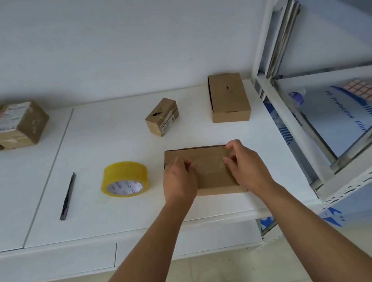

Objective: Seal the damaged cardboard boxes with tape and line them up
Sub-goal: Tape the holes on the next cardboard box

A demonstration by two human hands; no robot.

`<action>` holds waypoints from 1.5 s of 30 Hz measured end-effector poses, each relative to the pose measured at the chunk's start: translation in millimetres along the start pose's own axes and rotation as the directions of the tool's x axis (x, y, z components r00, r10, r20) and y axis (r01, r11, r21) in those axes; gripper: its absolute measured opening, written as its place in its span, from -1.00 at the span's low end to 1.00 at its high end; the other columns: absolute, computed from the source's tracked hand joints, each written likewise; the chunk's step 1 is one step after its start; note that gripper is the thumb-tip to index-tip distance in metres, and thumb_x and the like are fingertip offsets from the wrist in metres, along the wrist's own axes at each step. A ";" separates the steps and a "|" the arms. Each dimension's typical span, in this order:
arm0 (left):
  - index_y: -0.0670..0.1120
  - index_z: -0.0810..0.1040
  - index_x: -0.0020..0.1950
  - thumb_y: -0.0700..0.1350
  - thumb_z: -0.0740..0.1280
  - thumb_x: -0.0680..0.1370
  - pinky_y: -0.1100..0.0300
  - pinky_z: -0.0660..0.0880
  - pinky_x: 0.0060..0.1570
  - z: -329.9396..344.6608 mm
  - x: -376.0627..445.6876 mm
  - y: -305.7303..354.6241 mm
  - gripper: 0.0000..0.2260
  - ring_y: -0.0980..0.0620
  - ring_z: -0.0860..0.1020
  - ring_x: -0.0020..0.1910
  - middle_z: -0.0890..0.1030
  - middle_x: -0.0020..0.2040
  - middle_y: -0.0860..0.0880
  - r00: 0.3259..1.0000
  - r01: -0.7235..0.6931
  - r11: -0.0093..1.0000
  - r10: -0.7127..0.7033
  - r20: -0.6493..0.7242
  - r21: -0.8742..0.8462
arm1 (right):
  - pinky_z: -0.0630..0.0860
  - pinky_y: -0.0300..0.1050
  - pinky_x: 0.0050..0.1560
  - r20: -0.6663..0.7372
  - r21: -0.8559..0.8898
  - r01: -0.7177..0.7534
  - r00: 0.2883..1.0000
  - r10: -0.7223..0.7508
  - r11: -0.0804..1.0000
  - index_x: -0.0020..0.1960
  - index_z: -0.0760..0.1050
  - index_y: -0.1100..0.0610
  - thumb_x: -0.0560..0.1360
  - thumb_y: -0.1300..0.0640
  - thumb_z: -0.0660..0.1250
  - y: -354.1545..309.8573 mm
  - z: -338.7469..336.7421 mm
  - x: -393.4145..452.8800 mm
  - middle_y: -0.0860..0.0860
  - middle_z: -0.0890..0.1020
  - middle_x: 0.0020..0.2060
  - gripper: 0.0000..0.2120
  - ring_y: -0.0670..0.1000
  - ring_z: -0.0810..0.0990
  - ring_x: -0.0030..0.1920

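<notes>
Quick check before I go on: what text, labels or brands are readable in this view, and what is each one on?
"PE Protective Film": on the blue and white film sheet in the metal rack at right.
Tape roll core: blue printing, too blurred to read.
Small torn box: side label, too small to read.
Stacked boxes at far left: shipping labels, blurred, unreadable.
Box under the hands: no text visible.

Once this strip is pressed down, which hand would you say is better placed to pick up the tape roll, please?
Left, I think. The left hand is on the box edge nearest the tape roll; the right hand would cross over.
</notes>
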State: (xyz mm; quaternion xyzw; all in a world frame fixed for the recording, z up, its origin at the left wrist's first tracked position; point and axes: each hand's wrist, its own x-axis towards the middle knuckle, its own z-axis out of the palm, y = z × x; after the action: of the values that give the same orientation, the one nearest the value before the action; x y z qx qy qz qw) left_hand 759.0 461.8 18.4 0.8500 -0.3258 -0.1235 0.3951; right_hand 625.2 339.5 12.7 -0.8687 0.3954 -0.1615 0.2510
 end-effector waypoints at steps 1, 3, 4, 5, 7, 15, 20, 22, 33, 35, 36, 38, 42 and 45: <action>-0.12 0.53 -0.12 -0.23 0.27 0.58 0.17 0.37 -0.23 0.5 -1.0 -0.1 -0.90 0.00 0.49 -0.15 0.57 -0.16 0.00 1.000 -0.019 1.000 0.019 -0.008 0.015 | 0.46 -0.18 -0.12 -0.007 -0.015 0.014 1.000 -0.014 1.000 0.24 0.36 0.07 0.62 0.07 0.28 -0.6 0.9 -0.9 -0.03 0.57 -0.07 -0.77 -0.03 0.54 -0.11; -0.14 0.51 -0.13 -0.24 0.27 0.58 0.14 0.37 -0.21 1.5 -2.5 0.1 -0.90 -0.04 0.47 -0.12 0.56 -0.14 -0.04 0.998 -0.056 0.997 0.058 -0.024 0.050 | 0.48 -0.17 -0.09 -0.021 -0.035 0.027 0.999 -0.028 0.999 0.24 0.38 0.09 0.62 0.08 0.27 -1.5 1.8 -1.8 -0.01 0.57 -0.04 -0.78 -0.03 0.54 -0.09; -0.15 0.49 -0.14 -0.25 0.26 0.57 0.12 0.39 -0.19 1.9 -2.8 0.4 -0.90 -0.05 0.47 -0.11 0.55 -0.13 -0.05 0.997 -0.068 0.996 0.070 -0.030 0.065 | 0.50 -0.17 -0.08 -0.027 -0.039 0.027 0.999 -0.028 0.999 0.24 0.38 0.10 0.62 0.09 0.27 -2.0 1.9 -1.9 0.00 0.58 -0.03 -0.78 -0.03 0.54 -0.09; -0.14 0.47 -0.14 -0.26 0.25 0.57 0.10 0.40 -0.17 2.2 -2.9 0.7 -0.90 -0.06 0.46 -0.10 0.54 -0.11 -0.06 0.996 -0.074 0.994 0.077 -0.034 0.077 | 0.51 -0.17 -0.07 -0.032 -0.043 0.027 0.999 -0.028 0.999 0.24 0.38 0.10 0.63 0.09 0.27 -2.8 2.0 -1.7 0.00 0.58 -0.03 -0.78 -0.04 0.54 -0.09; -0.12 0.43 -0.15 -0.26 0.24 0.57 0.08 0.42 -0.14 2.4 -2.6 1.5 -0.89 -0.07 0.45 -0.09 0.53 -0.10 -0.06 0.996 -0.077 0.993 0.081 -0.030 0.093 | 0.48 -0.19 -0.09 -0.035 -0.057 0.033 0.999 -0.035 0.998 0.24 0.39 0.10 0.63 0.09 0.26 -3.9 1.8 -0.9 0.01 0.58 -0.03 -0.79 -0.04 0.54 -0.10; -0.10 0.38 -0.11 -0.21 0.23 0.58 0.05 0.42 -0.11 5.5 0.5 -0.6 -0.91 -0.09 0.46 -0.04 0.52 -0.05 -0.08 1.000 -0.030 0.992 0.030 -0.001 0.119 | 0.47 -0.15 -0.04 -0.056 -0.064 0.034 0.998 -0.038 0.997 0.23 0.39 0.13 0.63 0.09 0.26 -4.8 2.4 -1.4 0.04 0.54 0.07 -0.78 0.03 0.54 -0.01; -0.04 0.34 -0.10 -0.22 0.19 0.55 0.10 0.36 -0.23 5.2 2.3 4.4 -0.90 -0.09 0.46 -0.10 0.50 -0.05 -0.06 1.000 -0.003 0.994 0.002 0.007 0.107 | 0.50 -0.21 -0.17 -0.079 -0.057 -0.021 0.997 0.017 0.998 0.00 0.36 0.06 0.61 0.09 0.28 -6.3 2.2 -1.4 0.04 0.42 0.04 -0.90 -0.01 0.51 -0.20; -0.02 0.36 -0.12 -0.20 0.20 0.57 0.12 0.35 -0.24 4.1 3.3 5.3 -0.89 -0.09 0.47 -0.11 0.50 -0.02 -0.06 1.000 0.006 0.994 -0.009 0.028 0.113 | 0.45 -0.25 -0.18 -0.076 -0.060 -0.023 0.997 0.018 0.998 -0.08 0.38 0.08 0.62 0.11 0.28 -4.9 3.0 -1.2 0.04 0.41 0.03 -0.87 -0.01 0.51 -0.22; -0.19 0.41 0.18 -0.38 0.18 0.52 0.08 0.38 -0.16 -7.2 9.6 8.4 -0.75 -0.10 0.44 -0.13 0.42 0.16 -0.15 0.998 0.055 0.980 -0.056 -0.001 0.189 | 0.51 -0.11 0.02 -0.132 -0.140 0.015 0.991 -0.034 0.990 0.05 0.61 0.27 0.65 0.11 0.20 -3.9 8.4 -14.2 0.13 0.53 0.04 -0.72 0.07 0.55 -0.05; -0.24 0.47 0.16 -0.37 0.23 0.51 0.02 0.43 -0.16 -7.5 2.3 6.5 -0.76 -0.19 0.49 -0.07 0.46 0.15 -0.21 0.986 -0.150 0.950 0.165 -0.034 0.274 | 0.50 -0.10 0.08 -0.155 -0.161 0.023 0.987 -0.049 0.987 0.10 0.60 0.28 0.65 0.10 0.19 -4.9 7.1 -17.0 0.16 0.56 0.11 -0.70 0.10 0.55 0.05; -0.27 0.52 0.14 -0.35 0.27 0.50 -0.02 0.48 -0.12 -4.6 -3.3 3.8 -0.77 -0.24 0.52 -0.02 0.51 0.15 -0.25 0.943 -0.306 0.893 0.332 -0.025 0.330 | 0.48 -0.07 0.16 -0.170 -0.189 0.054 0.982 -0.087 0.981 0.16 0.59 0.28 0.64 0.08 0.19 -5.4 6.5 -19.7 0.17 0.56 0.18 -0.68 0.13 0.54 0.16; -0.25 0.59 0.21 -0.21 0.30 0.56 -0.09 0.52 0.14 5.0 -14.3 -3.6 -0.75 -0.29 0.54 0.20 0.55 0.28 -0.26 0.816 -0.555 0.739 0.573 0.075 0.382 | 0.35 0.04 0.38 -0.123 -0.290 0.172 0.969 -0.215 0.941 0.33 0.51 0.27 0.64 0.06 0.18 -4.5 8.1 -26.2 0.17 0.50 0.37 -0.62 0.18 0.39 0.42; -0.05 0.07 0.61 0.18 -0.31 0.64 0.07 -0.12 0.57 17.7 -22.7 -13.9 -0.39 0.00 -0.08 0.60 0.03 0.62 -0.07 0.828 -0.552 0.681 0.385 0.407 0.480 | -0.07 0.01 0.55 0.172 -0.408 0.246 0.966 -0.191 0.879 0.60 0.06 0.13 0.69 -0.08 -0.14 4.4 18.3 -34.0 0.03 0.07 0.60 -0.46 0.01 -0.06 0.60; 0.07 -0.14 0.59 0.27 -0.43 0.57 0.14 -0.28 0.51 21.4 -21.2 -20.9 -0.38 0.07 -0.23 0.57 -0.15 0.61 -0.02 0.854 -0.509 0.691 0.329 0.402 0.513 | 0.09 -0.05 0.51 0.185 -0.397 0.239 0.967 -0.177 0.886 0.61 0.00 0.11 0.68 -0.09 -0.15 6.0 18.9 -32.5 0.00 0.02 0.60 -0.45 -0.02 -0.05 0.59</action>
State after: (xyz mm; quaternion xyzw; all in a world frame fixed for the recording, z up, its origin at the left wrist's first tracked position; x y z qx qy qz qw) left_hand 742.4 473.0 -12.4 0.8057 -0.5869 -0.0372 0.0713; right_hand 610.0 366.9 -8.9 -0.9488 0.3060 -0.0364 0.0694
